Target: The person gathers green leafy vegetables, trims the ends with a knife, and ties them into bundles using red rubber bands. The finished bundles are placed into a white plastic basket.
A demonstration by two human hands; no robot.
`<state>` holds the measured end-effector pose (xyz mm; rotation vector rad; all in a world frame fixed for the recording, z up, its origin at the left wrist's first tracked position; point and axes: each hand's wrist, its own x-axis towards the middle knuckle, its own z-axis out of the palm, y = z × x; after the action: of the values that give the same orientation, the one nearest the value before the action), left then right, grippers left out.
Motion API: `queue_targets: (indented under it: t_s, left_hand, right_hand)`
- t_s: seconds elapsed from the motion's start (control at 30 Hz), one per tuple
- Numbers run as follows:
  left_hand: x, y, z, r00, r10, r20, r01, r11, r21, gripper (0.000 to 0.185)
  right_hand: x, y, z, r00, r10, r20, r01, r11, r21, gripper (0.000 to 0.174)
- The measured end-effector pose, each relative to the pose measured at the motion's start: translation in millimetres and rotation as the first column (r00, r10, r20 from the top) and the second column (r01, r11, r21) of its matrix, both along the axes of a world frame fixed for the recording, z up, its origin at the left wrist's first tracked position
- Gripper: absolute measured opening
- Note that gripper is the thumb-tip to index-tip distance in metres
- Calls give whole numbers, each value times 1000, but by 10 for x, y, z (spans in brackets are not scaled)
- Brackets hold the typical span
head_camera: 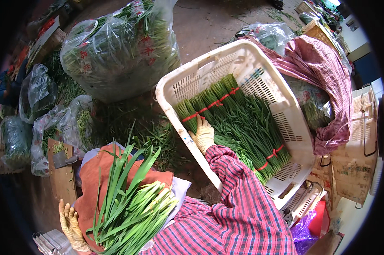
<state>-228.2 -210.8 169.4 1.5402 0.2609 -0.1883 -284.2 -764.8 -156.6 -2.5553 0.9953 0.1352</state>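
My right hand (203,134), in a pale rubber glove, reaches over the rim of a white plastic crate (176,119). Its fingers touch the tied bundles of garlic chives (239,121) at the crate's left side; whether they grip one is not clear. Red ties (217,103) bind the bundles. My left hand (71,223), gloved too, is raised at the lower left, fingers apart and empty. Loose green chives (128,204) lie across my lap on an orange-brown cloth (91,178), close to the left hand, white stem ends towards the right.
A large plastic bag of chives (122,54) stands beyond the crate. Cut leaves (157,143) litter the floor. A metal blade on a wooden board (59,178) stands at left. A checked cloth (322,63) hangs right of the crate, near stacked crates (354,159).
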Motion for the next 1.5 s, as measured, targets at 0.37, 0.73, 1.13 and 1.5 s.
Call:
queue_targets:
  t_s: [0.37,0.73,1.13,1.5]
  left_hand:
    - [-2,161,-41,1000,17,-8,-18,991,-132,53]
    - [-3,78,-6,1000,8,-2,-8,993,-115,56]
    - [41,104,-26,1000,-23,-4,22,996,-89,55]
    - [70,178,-52,999,-39,-11,38,999,-27,55]
  right_hand:
    - [-1687,-1324,353,768,-375,520,446,895,-13,10]
    - [-2147,-1779,286,895,-329,301,373,923,-99,26]
    - [-2051,-1876,305,951,-246,186,285,933,-221,26]
    - [-1784,-1813,539,903,-362,232,318,925,206,21]
